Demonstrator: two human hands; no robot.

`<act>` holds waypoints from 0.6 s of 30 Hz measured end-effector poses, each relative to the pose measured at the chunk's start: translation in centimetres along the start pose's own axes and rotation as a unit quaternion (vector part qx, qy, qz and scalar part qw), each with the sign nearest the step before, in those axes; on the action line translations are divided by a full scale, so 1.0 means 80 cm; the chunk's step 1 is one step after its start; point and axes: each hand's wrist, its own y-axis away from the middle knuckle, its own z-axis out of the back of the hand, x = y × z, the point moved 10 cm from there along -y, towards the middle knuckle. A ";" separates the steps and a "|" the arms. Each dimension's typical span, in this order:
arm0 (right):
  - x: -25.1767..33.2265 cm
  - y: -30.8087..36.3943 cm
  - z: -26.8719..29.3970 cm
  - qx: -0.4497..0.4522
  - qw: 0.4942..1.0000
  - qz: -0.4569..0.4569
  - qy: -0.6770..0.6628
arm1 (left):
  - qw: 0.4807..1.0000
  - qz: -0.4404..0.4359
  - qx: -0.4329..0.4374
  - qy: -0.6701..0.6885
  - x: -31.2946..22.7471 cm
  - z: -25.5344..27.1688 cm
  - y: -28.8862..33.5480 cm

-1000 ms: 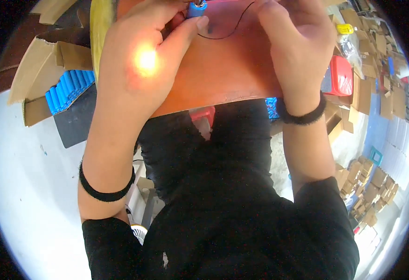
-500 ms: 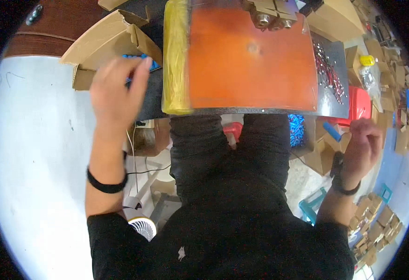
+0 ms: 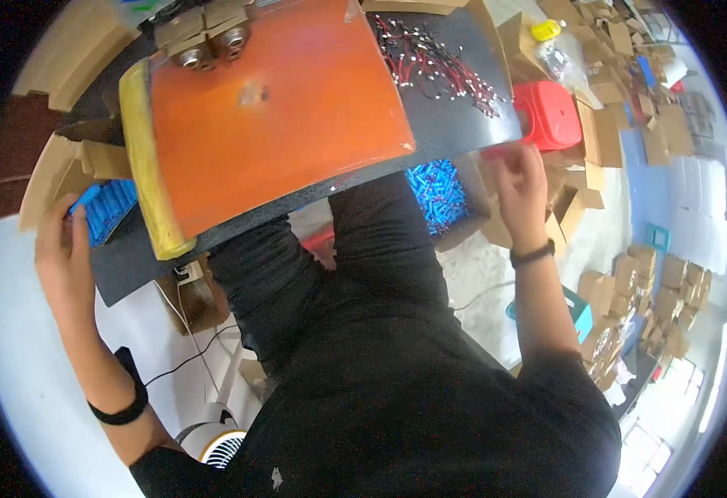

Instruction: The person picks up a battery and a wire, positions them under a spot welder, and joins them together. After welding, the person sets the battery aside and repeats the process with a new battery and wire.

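At the far left, my left hand [image 3: 66, 253] reaches the cardboard box [image 3: 52, 178]. Its thumb and fingers close around the end of a blue battery cell [image 3: 87, 197], beside a row of blue battery cells [image 3: 113, 207]. My right hand [image 3: 522, 195] is raised just off the table's right edge, near a red plastic stool [image 3: 550, 116]. Its fingers are bent and blurred; whether anything is between them cannot be made out. Below the table edge stands a box full of blue cells [image 3: 436, 197].
An orange mat [image 3: 280, 124] with a yellow wrapped edge [image 3: 149, 166] covers much of the black table. Metal fixtures [image 3: 210, 37] stand at its back. Red and black wires [image 3: 442, 66] lie to the right. Cartons [image 3: 579, 207] and a teal stool [image 3: 575, 315] stand on the floor.
My view has turned toward the right. My left hand has come down to the row of cells and closed on one. My right hand has risen toward the table edge; the loose blue cell beside it is gone.
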 end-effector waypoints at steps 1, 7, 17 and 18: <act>0.030 -0.013 0.000 -0.025 0.998 0.052 -0.008 | 1.000 -0.002 0.002 0.003 -0.020 0.000 0.007; 0.030 -0.086 -0.074 -0.024 0.986 0.150 0.074 | 0.962 -0.206 0.051 0.170 -0.232 -0.031 0.019; 0.108 -0.063 0.023 0.023 0.959 0.111 -0.260 | 0.936 -0.141 0.079 0.312 -0.255 -0.048 0.006; 0.121 -0.057 0.023 0.061 0.932 0.106 -0.342 | 0.949 -0.135 0.094 0.270 -0.261 -0.045 0.003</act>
